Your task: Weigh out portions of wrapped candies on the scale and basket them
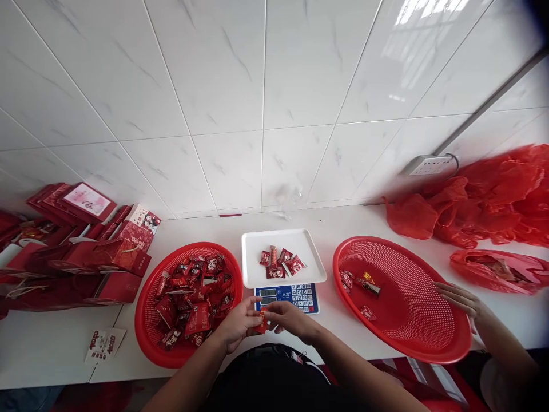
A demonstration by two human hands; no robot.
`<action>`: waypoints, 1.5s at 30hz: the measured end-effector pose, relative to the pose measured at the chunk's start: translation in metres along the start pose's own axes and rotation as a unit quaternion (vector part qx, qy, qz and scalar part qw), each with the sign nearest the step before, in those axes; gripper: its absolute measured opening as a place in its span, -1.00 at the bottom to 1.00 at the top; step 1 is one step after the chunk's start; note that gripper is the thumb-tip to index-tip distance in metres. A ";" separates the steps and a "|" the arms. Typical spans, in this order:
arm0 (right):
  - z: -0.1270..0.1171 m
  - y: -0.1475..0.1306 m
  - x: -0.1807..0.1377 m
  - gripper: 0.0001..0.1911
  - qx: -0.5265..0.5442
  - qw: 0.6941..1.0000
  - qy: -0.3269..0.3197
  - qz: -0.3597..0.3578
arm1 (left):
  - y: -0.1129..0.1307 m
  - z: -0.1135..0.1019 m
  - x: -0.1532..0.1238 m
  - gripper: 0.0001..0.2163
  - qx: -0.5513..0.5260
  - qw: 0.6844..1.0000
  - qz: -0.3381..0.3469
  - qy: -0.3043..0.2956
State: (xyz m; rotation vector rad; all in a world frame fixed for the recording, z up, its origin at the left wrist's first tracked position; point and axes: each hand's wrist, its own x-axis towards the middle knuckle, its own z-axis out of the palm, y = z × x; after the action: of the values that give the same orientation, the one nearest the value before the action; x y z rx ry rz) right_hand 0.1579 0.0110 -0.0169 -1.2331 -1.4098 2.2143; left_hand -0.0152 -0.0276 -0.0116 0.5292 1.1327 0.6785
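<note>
My left hand [237,325] and my right hand [295,321] meet close to my body, in front of a blue and white digital scale [315,306]. Between their fingertips they pinch a small red packet [261,326], partly hidden by the fingers. Several red wrapped candies [275,272] lie grouped on the scale's white tray [253,246]. Left of my hands stands a red plastic basket [143,335] full of similar red candy packets [197,315]. To the right, a second red basket [412,286] contains only a few packets [368,312].
Another person's hand [461,300] rests on the right basket's rim. Red gift boxes [115,246] crowd the left end of the table, with a printed card [105,344] in front. Red plastic bags [484,200] pile up at the right, below a power strip [430,165].
</note>
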 end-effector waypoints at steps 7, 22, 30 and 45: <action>-0.004 0.000 0.002 -0.74 -0.004 0.999 0.052 0.009 | -0.002 0.006 0.003 -0.49 0.132 0.990 0.032 0.037; -0.037 0.006 -0.001 -0.52 -0.017 0.990 0.142 -0.002 | 0.000 -0.096 0.021 -0.58 0.384 0.839 0.186 0.337; -0.035 0.042 -0.021 -0.52 -0.110 0.986 0.117 0.031 | -0.036 -0.127 0.017 -0.48 0.685 0.685 0.006 0.247; -0.157 0.051 -0.094 -0.27 -0.442 0.734 0.495 0.144 | -0.020 -0.122 0.017 -0.87 0.616 0.739 0.053 0.270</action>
State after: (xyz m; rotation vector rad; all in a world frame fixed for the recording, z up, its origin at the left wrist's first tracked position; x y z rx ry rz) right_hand 0.3461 0.0285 -0.0382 -2.4882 -1.7535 0.4671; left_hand -0.1207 -0.0234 -0.0782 1.6016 2.0844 0.0426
